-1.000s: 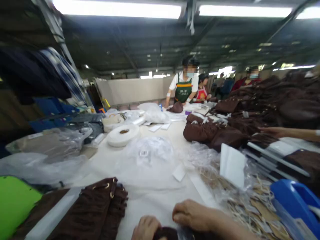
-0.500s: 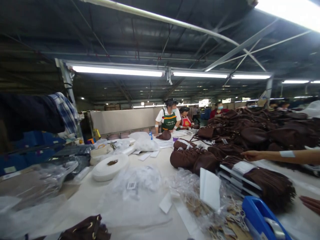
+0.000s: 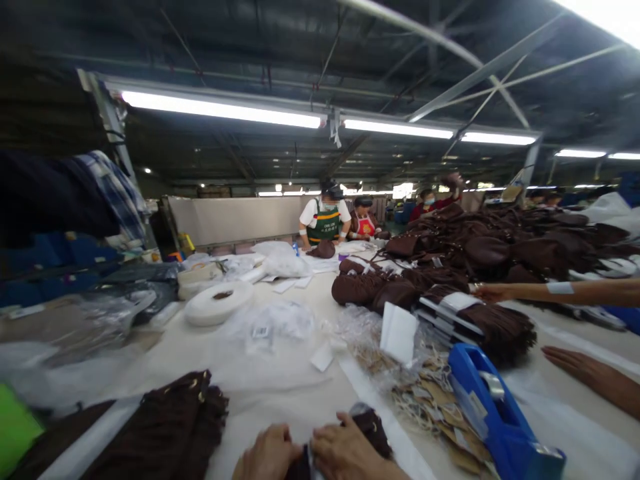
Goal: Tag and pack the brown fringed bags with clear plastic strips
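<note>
At the bottom edge, my left hand [image 3: 269, 455] curls against a dark brown bundle [image 3: 371, 430] that looks like leather, with a pale strip across it. From the other side my right hand [image 3: 345, 448] lies over the same bundle, thumb raised and fingers bent onto it. Both hands hold it low over the white table, partly cut off by the frame. To their left lies a larger stack of brown leather pieces [image 3: 173, 427] with metal eyelets, banded by a white strip [image 3: 93, 443].
A blue tape dispenser [image 3: 493, 407] and tags with strings [image 3: 435, 407] lie right of my hands. Ahead are plastic bags [image 3: 265, 333], a white roll [image 3: 220, 303] and piled brown bags [image 3: 490, 253]. A co-worker's arms [image 3: 585, 293] reach in from the right; others stand beyond.
My hands have come into view on the brown bundle. The view has tilted down, showing more of the tabletop. More of the co-worker's lower hand shows at the right.
</note>
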A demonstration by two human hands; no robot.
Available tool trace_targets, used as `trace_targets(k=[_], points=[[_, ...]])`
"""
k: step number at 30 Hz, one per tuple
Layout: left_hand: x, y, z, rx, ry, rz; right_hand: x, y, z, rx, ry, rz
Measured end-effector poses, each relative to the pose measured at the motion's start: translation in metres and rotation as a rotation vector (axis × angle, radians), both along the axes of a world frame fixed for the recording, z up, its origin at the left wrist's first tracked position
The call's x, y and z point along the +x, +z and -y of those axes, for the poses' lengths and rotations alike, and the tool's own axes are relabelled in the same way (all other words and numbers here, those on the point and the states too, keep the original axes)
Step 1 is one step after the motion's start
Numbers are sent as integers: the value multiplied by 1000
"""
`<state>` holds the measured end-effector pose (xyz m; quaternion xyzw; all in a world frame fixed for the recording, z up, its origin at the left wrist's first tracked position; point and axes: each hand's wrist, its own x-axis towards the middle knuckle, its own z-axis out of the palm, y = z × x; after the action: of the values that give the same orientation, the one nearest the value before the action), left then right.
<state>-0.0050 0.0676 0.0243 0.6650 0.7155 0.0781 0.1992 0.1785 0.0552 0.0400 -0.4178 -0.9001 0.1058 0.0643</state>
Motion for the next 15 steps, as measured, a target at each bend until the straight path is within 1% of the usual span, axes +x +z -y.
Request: trace_targets(k=[2, 4, 5, 7, 9, 11, 13, 15], points=[[-1, -4, -1, -8, 15, -43, -21, -20, -4, -41, -1, -7], [-2, -5, -3, 9, -3, -68, -28, -32, -6, -64, -5, -18], [-4, -4, -2, 13, -13, -74, -27, -34, -7, -77, 1, -22], [-8, 3, 4, 50, -41, -80, -22, -31, -11, -104, 21, -20], [-13, 12, 20, 126, -68, -94, -17, -22, -15, -127, 39, -10], [-16, 17, 45, 212, -82, -123, -17, -13, -18, -133, 37, 0], [-15, 12, 72, 344, -131, -163, -20, -9, -19, -129, 24, 9], [-10, -3, 97, 587, -272, -190, -24, -12, -19, -124, 8, 21]])
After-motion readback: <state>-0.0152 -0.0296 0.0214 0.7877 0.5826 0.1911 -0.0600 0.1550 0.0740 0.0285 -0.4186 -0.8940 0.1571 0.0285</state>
